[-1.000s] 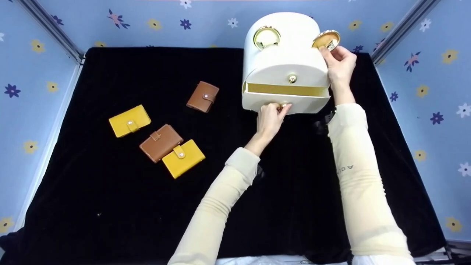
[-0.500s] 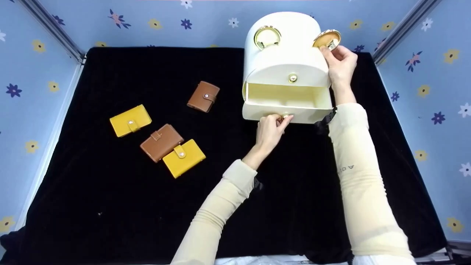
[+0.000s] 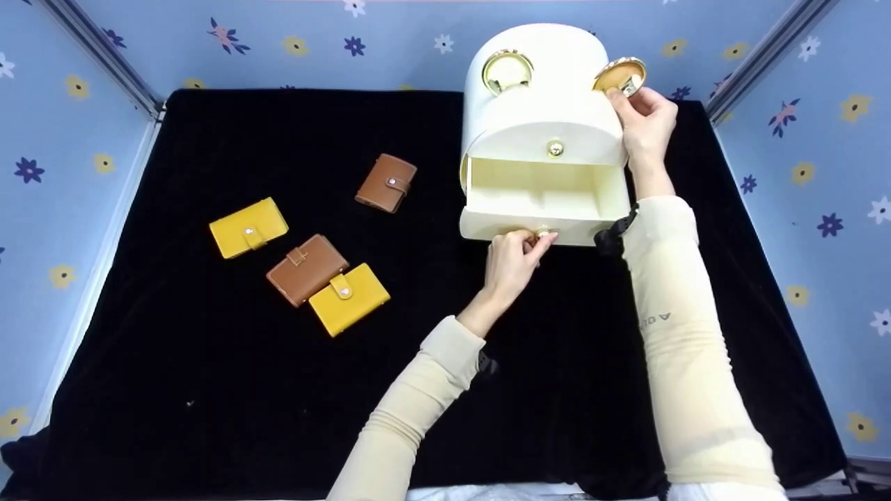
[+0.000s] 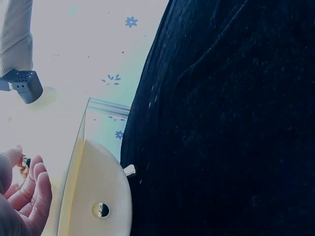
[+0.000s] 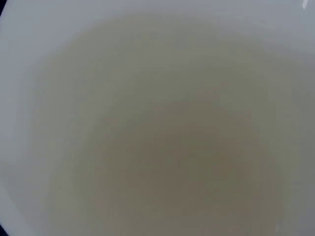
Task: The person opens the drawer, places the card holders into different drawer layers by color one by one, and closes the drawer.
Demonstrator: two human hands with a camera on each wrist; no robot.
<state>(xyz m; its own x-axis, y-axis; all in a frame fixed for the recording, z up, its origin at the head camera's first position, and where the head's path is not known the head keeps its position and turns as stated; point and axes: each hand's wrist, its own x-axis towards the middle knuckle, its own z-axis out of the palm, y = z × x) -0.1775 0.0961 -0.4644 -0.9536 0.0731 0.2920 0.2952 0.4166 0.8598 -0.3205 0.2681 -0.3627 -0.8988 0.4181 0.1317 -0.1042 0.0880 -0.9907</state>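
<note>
A white two-drawer box point(image 3: 557, 101) with a rounded back stands at the back right in the head view. Its lower drawer point(image 3: 578, 229) is pulled out, and the inside shows bare. My left hand point(image 3: 510, 264) pinches the small gold knob point(image 3: 543, 233) on that drawer; the left wrist view shows its thumb and fingers point(image 4: 42, 189) around the knob. My right hand point(image 3: 647, 129) is at the box's right side and pinches the lower edge of a round gold-rimmed disc point(image 3: 619, 73). A similar gold-rimmed disc point(image 3: 508, 72) is on the left. The right wrist view is a pale blur.
Two brown card holders point(image 3: 387, 183) point(image 3: 308, 270) and two yellow card holders point(image 3: 248, 227) point(image 3: 349, 299) lie on the black cloth point(image 3: 209, 390) left of the box. The upper drawer's knob point(image 3: 555, 149) sits above the pulled-out drawer. Flower-patterned walls point(image 3: 320, 45) surround the table.
My left hand has moved toward me with the knob, and the lower drawer has slid from slightly ajar to well out. My right hand has kept its place.
</note>
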